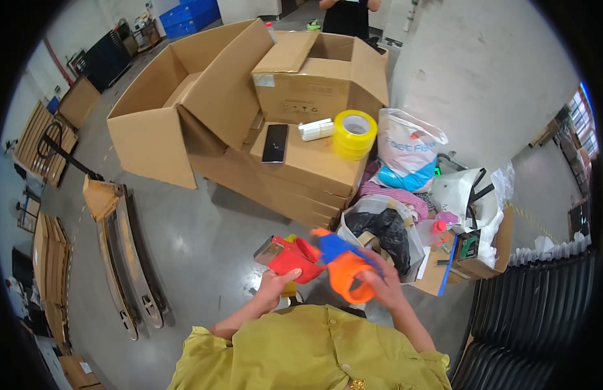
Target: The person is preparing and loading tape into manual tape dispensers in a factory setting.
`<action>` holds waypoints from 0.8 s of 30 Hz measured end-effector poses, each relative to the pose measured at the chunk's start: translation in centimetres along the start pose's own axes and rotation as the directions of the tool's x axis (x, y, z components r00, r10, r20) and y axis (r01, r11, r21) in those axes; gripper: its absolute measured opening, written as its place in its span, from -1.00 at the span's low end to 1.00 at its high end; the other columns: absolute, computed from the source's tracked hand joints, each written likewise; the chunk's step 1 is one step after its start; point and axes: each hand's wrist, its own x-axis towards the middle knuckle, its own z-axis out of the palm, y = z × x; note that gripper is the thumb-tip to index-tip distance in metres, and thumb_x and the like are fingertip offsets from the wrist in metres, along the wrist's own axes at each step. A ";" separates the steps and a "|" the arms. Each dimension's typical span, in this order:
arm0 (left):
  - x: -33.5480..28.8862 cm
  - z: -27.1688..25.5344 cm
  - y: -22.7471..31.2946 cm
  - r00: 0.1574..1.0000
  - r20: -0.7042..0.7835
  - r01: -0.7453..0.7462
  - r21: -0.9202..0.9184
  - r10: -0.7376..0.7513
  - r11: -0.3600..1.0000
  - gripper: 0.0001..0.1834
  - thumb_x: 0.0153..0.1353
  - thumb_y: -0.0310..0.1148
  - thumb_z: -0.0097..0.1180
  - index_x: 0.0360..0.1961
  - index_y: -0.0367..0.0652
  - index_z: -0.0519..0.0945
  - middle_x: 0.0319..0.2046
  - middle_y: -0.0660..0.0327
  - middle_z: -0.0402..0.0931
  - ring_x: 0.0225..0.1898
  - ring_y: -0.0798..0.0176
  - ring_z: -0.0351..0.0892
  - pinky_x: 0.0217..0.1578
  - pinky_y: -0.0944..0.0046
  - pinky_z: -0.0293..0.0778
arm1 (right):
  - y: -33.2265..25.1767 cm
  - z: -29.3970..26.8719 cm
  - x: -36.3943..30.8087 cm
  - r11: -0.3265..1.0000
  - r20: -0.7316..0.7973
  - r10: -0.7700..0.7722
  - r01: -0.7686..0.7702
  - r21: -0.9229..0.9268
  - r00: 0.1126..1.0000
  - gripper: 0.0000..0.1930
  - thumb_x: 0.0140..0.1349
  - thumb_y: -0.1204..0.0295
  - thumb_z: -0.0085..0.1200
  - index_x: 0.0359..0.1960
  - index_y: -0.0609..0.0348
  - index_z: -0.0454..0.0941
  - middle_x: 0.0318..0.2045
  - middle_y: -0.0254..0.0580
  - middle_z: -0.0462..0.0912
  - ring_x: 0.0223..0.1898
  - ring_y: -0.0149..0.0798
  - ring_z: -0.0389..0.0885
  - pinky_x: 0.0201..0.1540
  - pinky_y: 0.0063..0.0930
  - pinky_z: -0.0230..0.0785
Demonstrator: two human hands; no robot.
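Note:
My left hand (273, 288) is closed on a red tape dispenser (294, 261) with a metal plate at its front. My right hand (386, 286) grips an orange and blue tape dispenser (347, 273) by its orange ring. The two dispensers are close together in front of my chest; whether they touch I cannot tell. Beyond them is a stack of flattened cardboard boxes (308, 179). On it lie a dark phone (275, 143), a small white bundle (316, 129) and stacked rolls of yellow tape (353, 151).
Two open cardboard boxes (149, 146) (305, 91) stand at the back. Plastic bags (412, 143) and a white bin (415, 250) holding a black bag are on the right. A pallet jack (129, 253) sits at left, stacked black chairs (522, 312) at right. Another person (346, 19) stands behind.

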 end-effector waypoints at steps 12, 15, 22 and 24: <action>0.9 -7.5 4.4 0.981 -0.077 -0.190 -0.264 0.176 0.946 -0.52 0.03 -0.50 0.15 0.02 -0.19 0.36 -0.12 0.23 0.46 -0.08 0.31 0.44 -0.05 0.29 0.37 | -3.3 13.8 10.5 0.623 0.572 -0.594 0.773 -0.117 0.565 -0.34 -0.20 0.34 0.25 0.04 0.14 0.31 -0.18 -0.10 0.43 -0.19 -0.10 0.46 -0.21 -0.29 0.37; 1.3 -8.4 5.9 0.956 -0.102 -0.291 -0.211 0.275 0.933 -0.58 0.05 -0.54 0.10 -0.01 -0.24 0.38 -0.15 0.20 0.48 -0.13 0.31 0.47 -0.08 0.27 0.39 | -3.4 14.6 12.8 0.706 0.787 -0.445 0.708 0.015 0.427 -0.30 -0.19 0.42 0.26 0.10 0.07 0.26 -0.06 -0.15 0.37 -0.06 -0.11 0.39 -0.05 -0.27 0.30; 4.5 -11.3 10.8 0.974 0.058 -0.199 -0.242 0.219 0.950 -0.58 0.06 -0.55 0.09 0.00 -0.23 0.38 -0.11 0.17 0.45 -0.07 0.27 0.44 -0.04 0.23 0.36 | -3.6 16.3 19.9 0.930 0.902 -0.322 0.274 0.245 0.286 -0.25 -0.06 0.43 0.19 0.21 0.10 0.10 0.16 -0.04 0.17 0.14 -0.05 0.19 0.17 -0.26 0.07; 6.8 -13.0 12.4 0.974 0.138 -0.147 -0.227 0.181 0.963 -0.57 0.06 -0.54 0.09 0.01 -0.24 0.37 -0.10 0.17 0.44 -0.07 0.26 0.43 -0.04 0.23 0.35 | -5.1 17.1 20.7 0.954 0.873 -0.287 0.201 0.222 0.394 -0.38 0.07 0.40 0.10 0.17 0.17 0.14 0.08 -0.03 0.30 0.05 -0.16 0.32 0.07 -0.35 0.20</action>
